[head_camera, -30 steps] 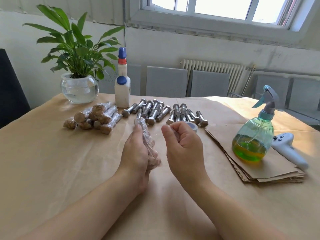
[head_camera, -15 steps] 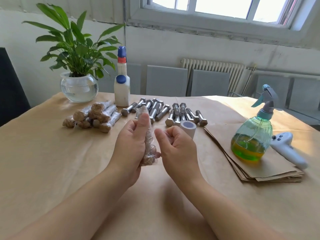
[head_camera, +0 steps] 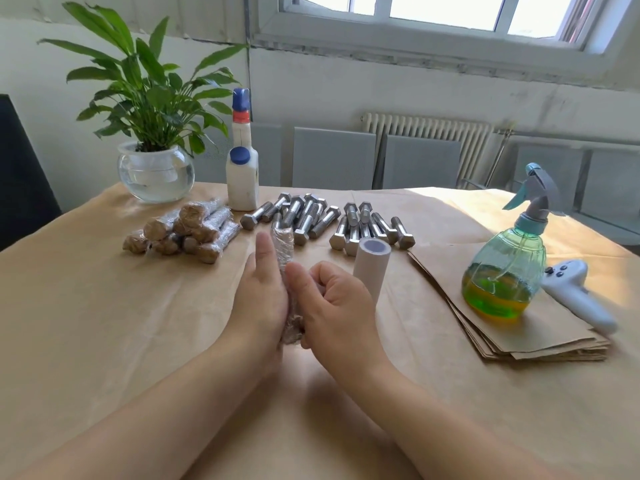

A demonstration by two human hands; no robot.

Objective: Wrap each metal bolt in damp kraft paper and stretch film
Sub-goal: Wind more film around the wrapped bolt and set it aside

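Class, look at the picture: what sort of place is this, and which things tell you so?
Probably an ordinary room used as a makeshift packing station: a radiator under the window, a potted plant, and a paper-covered table.

Bright window [head_camera: 446,12] daylight; wide-angle bending at edges.
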